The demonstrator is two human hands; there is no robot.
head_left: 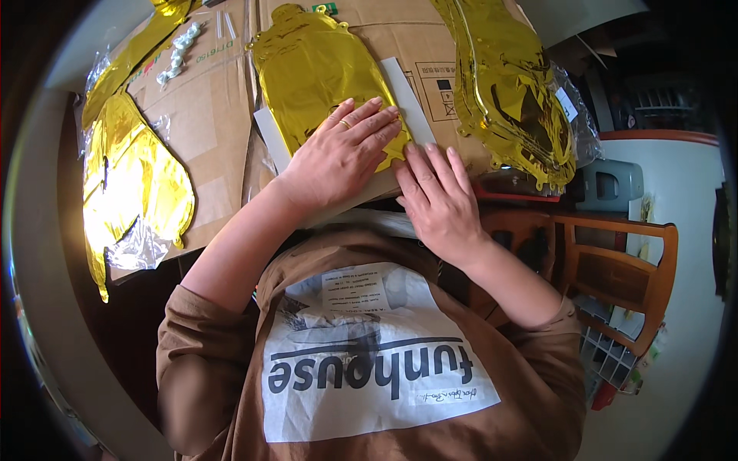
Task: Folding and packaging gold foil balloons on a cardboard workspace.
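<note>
A flat gold foil balloon (315, 69) lies in front of me on a white sheet (407, 96), which shows along both of its sides. My left hand (338, 154) rests flat across the balloon's near part, fingers stretched out and a ring on one of them. At the balloon's near right corner is my right hand (442, 203), its fingers extended and the fingertips at the foil's edge. Neither hand grips anything. Part of the balloon's near end is hidden beneath my left hand.
Cardboard (211, 115) covers the work surface. More gold foil balloons lie at the left (138, 177) and at the right (511, 84), with clear plastic around them. A white beaded string (179, 52) sits at the far left. A wooden chair (615, 269) stands at the right.
</note>
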